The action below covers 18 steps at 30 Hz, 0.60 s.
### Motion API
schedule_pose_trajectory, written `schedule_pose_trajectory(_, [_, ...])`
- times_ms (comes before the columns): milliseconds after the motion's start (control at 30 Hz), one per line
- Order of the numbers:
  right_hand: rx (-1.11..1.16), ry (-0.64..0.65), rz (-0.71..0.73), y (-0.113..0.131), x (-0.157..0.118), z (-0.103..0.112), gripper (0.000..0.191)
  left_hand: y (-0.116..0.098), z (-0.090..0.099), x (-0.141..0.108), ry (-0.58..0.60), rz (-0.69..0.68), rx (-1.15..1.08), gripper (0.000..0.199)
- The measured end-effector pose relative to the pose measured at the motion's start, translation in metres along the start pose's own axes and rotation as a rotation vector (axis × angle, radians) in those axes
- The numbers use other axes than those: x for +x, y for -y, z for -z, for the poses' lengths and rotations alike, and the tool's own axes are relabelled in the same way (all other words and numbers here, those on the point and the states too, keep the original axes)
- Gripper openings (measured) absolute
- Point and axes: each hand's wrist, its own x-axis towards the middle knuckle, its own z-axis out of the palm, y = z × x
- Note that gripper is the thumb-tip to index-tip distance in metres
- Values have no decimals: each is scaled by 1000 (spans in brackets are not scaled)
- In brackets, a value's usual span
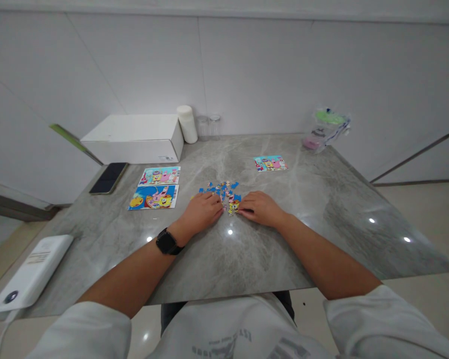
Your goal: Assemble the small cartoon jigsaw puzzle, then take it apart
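A small heap of jigsaw puzzle pieces (224, 188), blue, yellow and pink, lies on the grey marbled table (247, 264) between my two hands. Bent fingers of my left hand (205, 207), which wears a black watch (167, 242) on the wrist, are pressed together at the heap's left side; what lies under their tips is hidden. On the right side, my right hand (261, 207) has thumb and fingers closed at the edge of a joined patch of pieces (234, 203) with a yellow cartoon figure. Some pieces are covered by my fingers.
Two cartoon picture cards (160, 175) (155, 197) lie left, another card (271, 163) back right. A phone (109, 178), white box (134, 139), white cylinder (187, 124), glasses (214, 127) and plastic bag (325, 129) stand around. A white device (33, 271) with a cable lies front left.
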Motion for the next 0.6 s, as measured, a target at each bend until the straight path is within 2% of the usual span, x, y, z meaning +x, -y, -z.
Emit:
schedule_pose_trajectory(67, [4, -3, 10, 0, -1, 0, 16, 1, -2, -1, 35, 12, -35, 16])
schedule_pose_trajectory(200, [29, 0, 28, 0, -2, 1, 16, 7, -4, -1, 26, 67, -88, 16])
schedule_pose_trajectory(400, [93, -19, 3, 1, -1, 0, 20, 11, -8, 1, 40, 63, -105, 18])
schedule_pose_trajectory(600, [103, -4, -1, 1, 0, 0, 22, 10, -4, 2, -41, 127, -67, 22])
